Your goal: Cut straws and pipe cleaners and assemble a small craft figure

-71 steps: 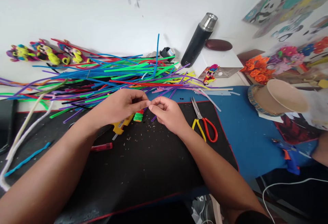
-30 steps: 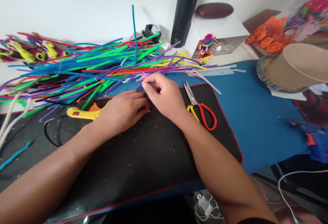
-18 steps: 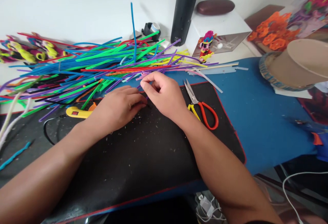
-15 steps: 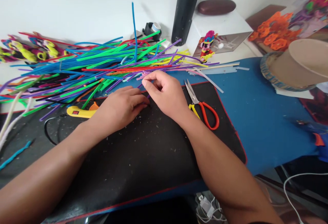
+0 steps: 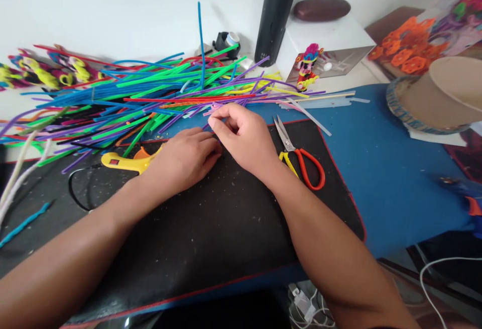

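My left hand (image 5: 188, 160) rests low over the black mat (image 5: 226, 233), its fingers curled together around something hidden beneath them. Close beside it, my right hand (image 5: 244, 135) makes a pinch, thumb against forefinger; what is in the pinch is too small to make out. A sliver of purple pipe cleaner (image 5: 206, 127) shows by the fingertips, but I cannot tell whether either hand grips it. To the right lie scissors (image 5: 291, 153) with red and yellow handles, blades apart. A yellow glue gun (image 5: 122, 162) lies partly behind my left wrist.
A heap of coloured pipe cleaners (image 5: 150, 93) spreads along the back. Behind it stand a black bottle (image 5: 276, 17), a white box (image 5: 327, 37) and a small figurine (image 5: 308, 68). A beige hat-shaped object (image 5: 433, 93) sits at right, a twisted blue piece (image 5: 24, 224) at left.
The whole view has shifted slightly, so everything sits a little farther right. Both hands keep nearly the same pose; the purple sliver between them is now more covered.
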The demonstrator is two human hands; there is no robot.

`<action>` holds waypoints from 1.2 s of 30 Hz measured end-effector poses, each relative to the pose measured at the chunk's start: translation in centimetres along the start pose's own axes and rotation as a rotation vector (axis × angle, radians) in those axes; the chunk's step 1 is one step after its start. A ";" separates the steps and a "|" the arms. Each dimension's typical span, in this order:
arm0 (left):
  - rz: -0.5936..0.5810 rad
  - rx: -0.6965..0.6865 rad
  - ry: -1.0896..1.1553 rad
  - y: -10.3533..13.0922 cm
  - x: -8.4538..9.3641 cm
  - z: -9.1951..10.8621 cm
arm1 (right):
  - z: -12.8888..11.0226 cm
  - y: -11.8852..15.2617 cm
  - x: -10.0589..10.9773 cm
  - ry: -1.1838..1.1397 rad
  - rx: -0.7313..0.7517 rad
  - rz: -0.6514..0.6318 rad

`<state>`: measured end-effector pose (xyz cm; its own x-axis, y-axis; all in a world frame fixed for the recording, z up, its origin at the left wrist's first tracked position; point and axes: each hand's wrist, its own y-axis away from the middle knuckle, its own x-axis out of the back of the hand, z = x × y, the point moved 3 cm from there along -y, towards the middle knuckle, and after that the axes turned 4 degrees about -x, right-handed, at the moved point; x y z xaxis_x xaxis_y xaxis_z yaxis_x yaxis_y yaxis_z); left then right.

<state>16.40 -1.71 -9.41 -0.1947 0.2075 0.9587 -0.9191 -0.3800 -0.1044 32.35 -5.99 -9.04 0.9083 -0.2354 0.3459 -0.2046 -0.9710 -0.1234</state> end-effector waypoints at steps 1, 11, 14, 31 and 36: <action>0.001 0.001 -0.004 0.0 0.1 -0.1 | 0.0 0.0 0.0 -0.001 -0.001 0.000; 0.230 0.315 0.307 0.2 4.7 -1.3 | -0.2 0.2 0.2 -0.019 -0.029 0.004; 0.341 0.425 0.396 0.7 5.8 -1.8 | -0.3 0.3 0.2 -0.063 -0.064 -0.011; 0.396 0.365 0.454 0.7 5.8 -1.9 | -0.3 0.6 -0.3 -0.174 -0.125 -0.067; 0.411 0.338 0.443 0.6 5.8 -1.6 | -0.3 0.7 -0.5 -0.225 -0.143 -0.094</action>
<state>14.15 0.73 -4.34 -0.6923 0.3076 0.6528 -0.5972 -0.7520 -0.2791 31.67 -6.58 -8.96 0.9806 -0.1449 0.1324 -0.1510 -0.9878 0.0374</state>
